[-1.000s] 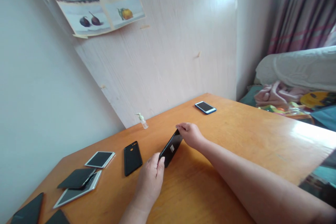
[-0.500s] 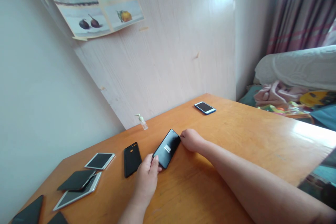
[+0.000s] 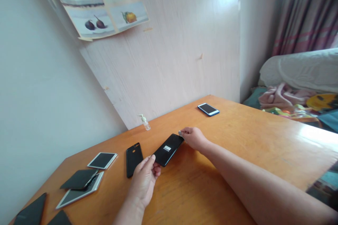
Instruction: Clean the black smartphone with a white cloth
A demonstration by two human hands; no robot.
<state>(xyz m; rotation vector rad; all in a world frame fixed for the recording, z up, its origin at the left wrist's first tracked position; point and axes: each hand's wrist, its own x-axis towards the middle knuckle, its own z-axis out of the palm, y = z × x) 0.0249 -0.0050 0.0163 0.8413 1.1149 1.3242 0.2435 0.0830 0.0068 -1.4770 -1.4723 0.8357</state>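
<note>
A black smartphone [image 3: 173,148] with a small pale label on its dark face is held tilted above the table. My left hand [image 3: 144,177] pinches it at its lower left end, thumb on top and fingers beneath. At its far right corner, my right hand [image 3: 194,138] has its fingers closed on a small pale thing [image 3: 180,133], too small to name. Whether that thing touches the phone, I cannot tell. Left of the phone, a black phone case [image 3: 133,160] with camera cutouts lies on the table.
On the wooden table [image 3: 248,137] stand a small pump bottle [image 3: 144,123] and a white-fronted phone [image 3: 208,109] at the back. A white-framed device [image 3: 102,161], a dark flat piece [image 3: 79,179] atop another device [image 3: 67,198], and a black slab [image 3: 31,211] lie at left.
The phone's face has tipped flatter and its label has turned. A small pale thing now shows at my right fingertips, which sit slightly off the corner. The camera view has shifted slightly.
</note>
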